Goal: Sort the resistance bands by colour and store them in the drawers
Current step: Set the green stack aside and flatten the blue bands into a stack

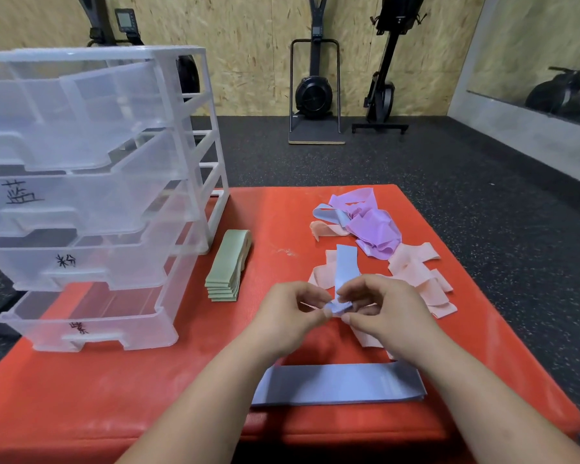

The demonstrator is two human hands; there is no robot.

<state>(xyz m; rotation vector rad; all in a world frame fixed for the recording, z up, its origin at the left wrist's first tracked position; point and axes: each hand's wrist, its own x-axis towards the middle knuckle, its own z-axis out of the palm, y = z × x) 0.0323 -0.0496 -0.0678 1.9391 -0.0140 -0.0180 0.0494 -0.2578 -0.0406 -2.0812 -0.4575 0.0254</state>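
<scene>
Both my hands pinch the near end of a blue band (346, 266) that stretches away from me over pink bands. My left hand (292, 313) and my right hand (379, 309) meet at its folded end. A flat stack of blue bands (342, 385) lies under my forearms. Green bands (226, 267) sit in a neat stack beside the clear drawer unit (91, 195), whose drawers stand pulled out. Loose pink bands (419, 276) and purple bands (374, 229) lie in a heap at the right, with another blue band (327, 212) among them.
Everything rests on a red mat (148, 390) over dark speckled floor. The drawers carry handwritten labels. Exercise machines (315, 92) stand against the wooden back wall. A grey ledge runs along the right.
</scene>
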